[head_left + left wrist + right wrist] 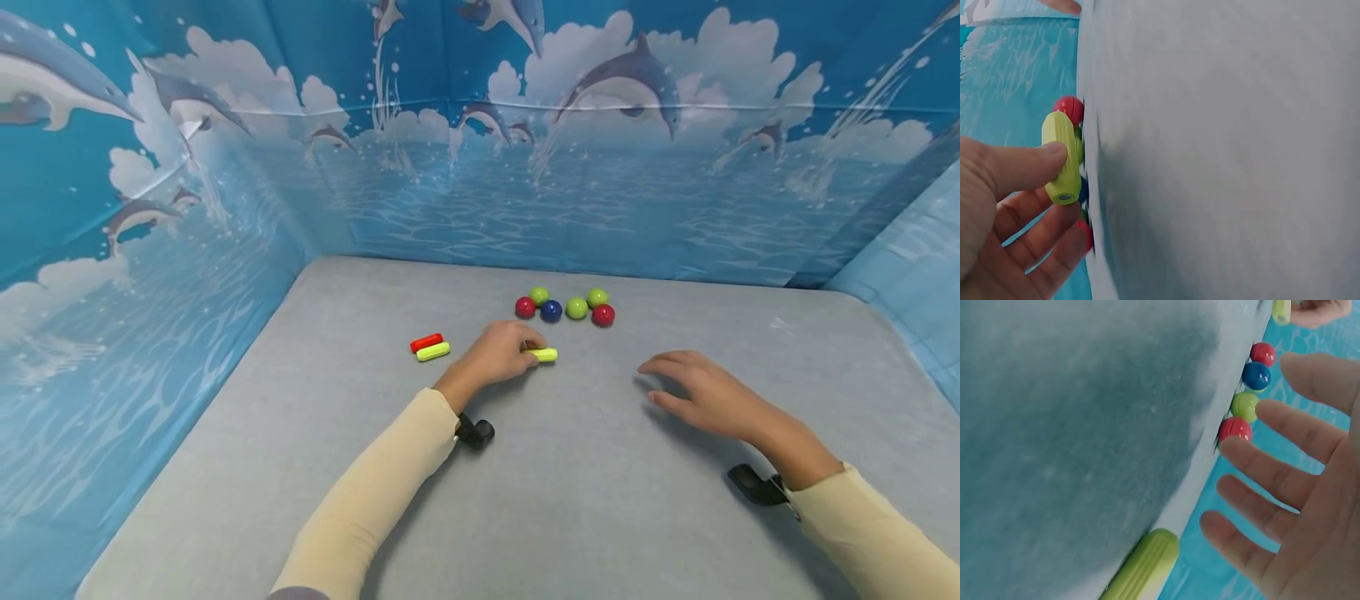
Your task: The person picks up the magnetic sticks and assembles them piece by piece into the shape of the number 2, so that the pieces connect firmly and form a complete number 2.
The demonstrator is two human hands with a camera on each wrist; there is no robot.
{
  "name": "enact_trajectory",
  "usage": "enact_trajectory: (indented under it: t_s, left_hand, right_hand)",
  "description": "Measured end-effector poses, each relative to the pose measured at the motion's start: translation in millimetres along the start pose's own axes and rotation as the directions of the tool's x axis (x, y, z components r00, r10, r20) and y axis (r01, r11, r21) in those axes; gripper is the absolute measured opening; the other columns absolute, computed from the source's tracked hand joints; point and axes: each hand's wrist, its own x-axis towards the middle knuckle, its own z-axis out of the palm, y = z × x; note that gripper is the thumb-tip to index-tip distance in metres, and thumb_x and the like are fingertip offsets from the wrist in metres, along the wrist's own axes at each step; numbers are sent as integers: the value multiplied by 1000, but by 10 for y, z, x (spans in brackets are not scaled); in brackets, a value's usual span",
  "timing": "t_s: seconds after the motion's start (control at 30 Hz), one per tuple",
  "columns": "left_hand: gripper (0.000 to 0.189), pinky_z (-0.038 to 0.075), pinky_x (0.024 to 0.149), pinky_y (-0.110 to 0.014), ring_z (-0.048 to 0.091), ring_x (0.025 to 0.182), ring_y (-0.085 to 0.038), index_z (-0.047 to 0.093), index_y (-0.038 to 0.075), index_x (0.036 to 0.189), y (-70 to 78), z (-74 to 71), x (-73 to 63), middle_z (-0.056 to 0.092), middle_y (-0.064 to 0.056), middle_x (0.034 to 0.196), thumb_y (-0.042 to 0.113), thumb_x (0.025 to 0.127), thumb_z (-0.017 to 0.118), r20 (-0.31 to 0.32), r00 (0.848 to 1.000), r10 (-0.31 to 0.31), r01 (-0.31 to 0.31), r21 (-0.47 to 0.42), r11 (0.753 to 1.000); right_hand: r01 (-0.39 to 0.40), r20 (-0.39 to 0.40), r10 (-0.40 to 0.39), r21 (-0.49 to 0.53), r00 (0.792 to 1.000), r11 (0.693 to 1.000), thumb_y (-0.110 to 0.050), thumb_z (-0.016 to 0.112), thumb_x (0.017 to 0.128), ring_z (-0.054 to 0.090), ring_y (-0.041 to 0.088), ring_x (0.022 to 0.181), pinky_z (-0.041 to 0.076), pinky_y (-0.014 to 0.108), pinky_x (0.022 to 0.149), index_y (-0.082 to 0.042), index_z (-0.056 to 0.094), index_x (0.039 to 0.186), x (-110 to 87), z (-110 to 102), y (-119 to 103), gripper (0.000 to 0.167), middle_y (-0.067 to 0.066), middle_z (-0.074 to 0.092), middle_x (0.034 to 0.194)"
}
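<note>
My left hand (501, 354) pinches a yellow-green ridged cylinder (1060, 156) between thumb and fingers, over the middle of the table. The cylinder's near end shows a small dark recess in the left wrist view. My right hand (701, 392) hovers above the table on the right, fingers spread and holding nothing. Low in the right wrist view lies another yellow-green ridged piece (1144, 565), partly cut off by the frame; the head view does not show it. To the left, a red cylinder (426, 342) lies beside a yellow-green cylinder (433, 352).
Beyond my left hand sits a cluster of small glossy balls: a red ball (525, 307), a blue ball (551, 311), a green ball (577, 308) and several others. Blue dolphin-print curtains (480, 183) enclose the grey table (570, 500) at the back and sides.
</note>
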Motion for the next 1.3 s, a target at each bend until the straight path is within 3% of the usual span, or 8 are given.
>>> enact_trajectory:
  t_s: [0.2, 0.4, 0.7, 0.9, 1.13, 1.3]
  left_hand:
    - [22, 52, 87, -25, 65, 99, -11, 75, 18, 115, 155, 103, 190, 74, 2, 108, 17, 93, 69, 4, 1000, -11, 11, 7, 1000]
    - [22, 51, 87, -24, 65, 100, -11, 76, 18, 112, 195, 176, 291, 75, 3, 108, 15, 91, 71, 9, 1000, -26, 27, -32, 999]
    - [22, 51, 87, -24, 67, 99, -11, 78, 17, 111, 193, 210, 331, 76, 2, 108, 14, 89, 73, 36, 994, -107, 110, -104, 988]
    - [21, 52, 87, -24, 66, 99, -10, 78, 17, 109, 180, 233, 349, 76, 2, 108, 14, 89, 74, 26, 989, -143, 145, -144, 979]
    - [20, 51, 85, -23, 66, 97, -10, 78, 18, 108, 192, 232, 357, 76, 3, 106, 15, 89, 73, 14, 988, -151, 151, -175, 973]
    - [20, 51, 87, -24, 66, 100, -11, 78, 19, 108, 181, 247, 330, 76, 4, 107, 16, 90, 73, 16, 985, -172, 172, -188, 967]
  right_hand:
    - [-16, 19, 16, 6, 1000, 1000, -20, 66, 95, 55, 42, 123, 44, 63, 100, -4, 64, 127, 110, -9, 18, 36, 20, 64, 129]
    - [-50, 40, 49, 16, 998, 999, -20, 66, 95, 54, 43, 124, 43, 63, 101, -4, 64, 128, 152, -12, 44, 36, 21, 63, 130]
    - [-54, 42, 52, 39, 998, 998, -18, 64, 95, 55, 42, 124, 43, 63, 100, -3, 64, 128, 178, -17, 108, 36, 21, 62, 130]
    - [-32, -2, 32, 38, 999, 999, -15, 64, 95, 58, 41, 120, 45, 62, 99, -1, 65, 125, 299, -94, 172, 33, 21, 64, 127]
    - [-119, 9, 118, 46, 993, 992, -15, 61, 95, 56, 43, 123, 44, 63, 100, 1, 61, 129, 529, -210, 264, 37, 24, 61, 131]
    - [-146, -5, 146, 45, 989, 988, -14, 60, 95, 59, 41, 115, 48, 59, 93, -1, 59, 132, 703, -183, 301, 39, 24, 60, 127]
